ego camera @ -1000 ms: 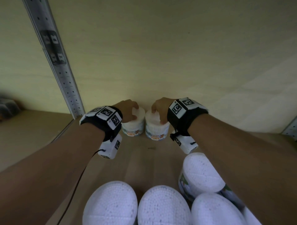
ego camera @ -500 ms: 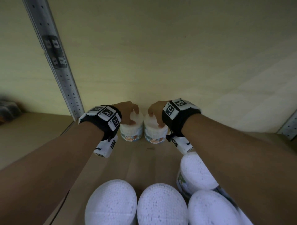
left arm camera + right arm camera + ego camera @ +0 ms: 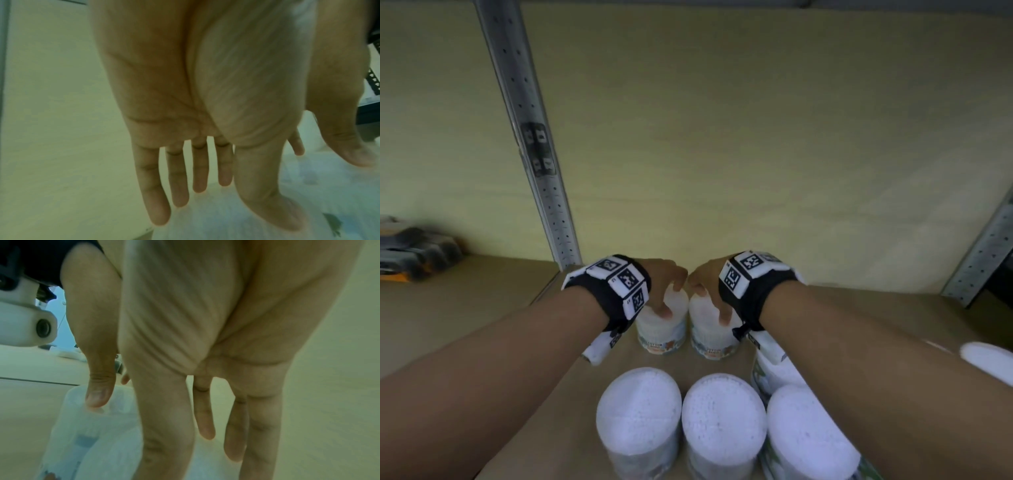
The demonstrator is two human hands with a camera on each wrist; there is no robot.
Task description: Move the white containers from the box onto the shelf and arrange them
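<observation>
Both hands since a second ago: fingers loosened on two white containers [image 3: 661, 325] standing at the shelf [image 3: 482, 308] rear. Head view: left hand [image 3: 662, 287] and right hand [image 3: 709, 286] rest on lids. Wrist views: fingers straight, grip released; a withdrawing thumb might topple either.

It looks like a store room. A wooden shelf [image 3: 482, 308] hangs on metal posts [image 3: 530, 137] with holes. White tubs [image 3: 640, 411] stand in rows.

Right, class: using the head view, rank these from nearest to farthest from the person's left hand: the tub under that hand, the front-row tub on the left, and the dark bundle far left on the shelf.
1. The tub under the left hand: back-row tub, touched by it.
2. Front-row left tub, nearer the camera.
3. Dark bundle, far left, beyond the metal post.
</observation>
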